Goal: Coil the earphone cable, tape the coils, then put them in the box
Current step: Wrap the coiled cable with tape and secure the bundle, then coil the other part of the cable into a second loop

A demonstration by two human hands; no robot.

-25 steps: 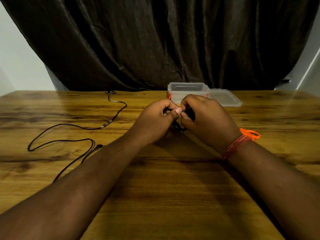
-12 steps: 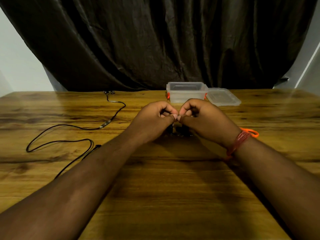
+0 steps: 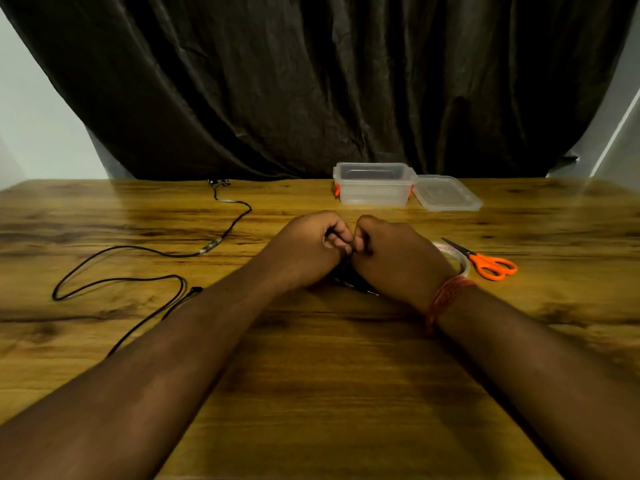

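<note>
The only writing in view is red lettering on the core of the clear tape roll (image 3: pixel 457 258), too blurred to read; the roll lies just right of centre, half hidden behind the right wrist. One pair of orange-handled scissors (image 3: pixel 485 263) lies against its right side. At upper centre stands one clear plastic box (image 3: pixel 374 184) with orange clips, open, and its one lid (image 3: pixel 445 192) lies flat, touching the box's right side.

Two hands meet at mid-frame, knuckles together. The left hand (image 3: pixel 308 249) and right hand (image 3: pixel 394 256) are both curled, fingertips pinching a small dark bundle of earphone cable (image 3: pixel 349 277) between them; part of it shows below the hands on the wooden table (image 3: pixel 311 393). A red thread band (image 3: pixel 445 299) circles the right wrist.

A second, uncoiled black earphone cable (image 3: pixel 145 251) loops across the left of the frame, its earbuds at the table's far edge.
</note>
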